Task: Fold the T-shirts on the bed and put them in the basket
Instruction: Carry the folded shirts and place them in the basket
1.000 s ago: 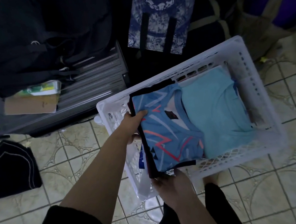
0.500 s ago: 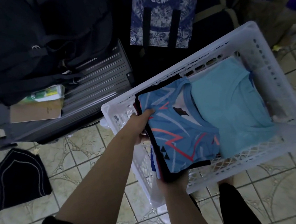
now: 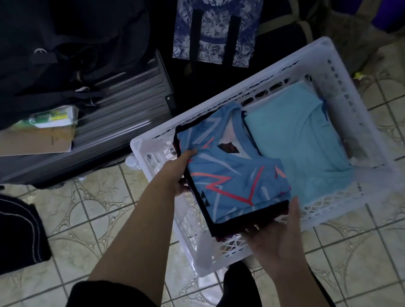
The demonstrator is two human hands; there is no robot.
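**Folded stack lowered into the white basket**

Seen from the head camera, a folded stack of T-shirts [image 3: 233, 175] is held over the left half of the white basket [image 3: 252, 87], with a blue shirt patterned in red and pale zigzags on top and darker folded pieces beneath it. The stack is gripped at its left edge by the left hand [image 3: 178, 174]: the thumb is laid on the top shirt, while the remaining fingers are tucked under the pile and cannot be seen. The near edge of the stack is met by the right hand [image 3: 277, 235], palm up; its fingers [image 3: 293, 210] are held fairly straight and close together, and their tips are pressed against the dark bottom layer at the near right corner. Whether the stack has reached the basket floor cannot be told.

Just to the right of the right-hand fingertips, a plain light blue T-shirt [image 3: 301, 148] is lying folded in the right half of the basket, touching the patterned stack along one side. The basket is set on a tiled floor [image 3: 98, 214].

Beyond the left thumb, a grey ribbed suitcase [image 3: 122, 116] is seen (lying flat), with dark clothing [image 3: 55, 43] heaped on it and a brown notebook [image 3: 33, 143] near its left end. Well to the left of the left forearm, a dark folded garment [image 3: 9, 231] is lying on the tiles. A blue-and-white printed bag [image 3: 217, 19] is seen past the far rim of the basket.
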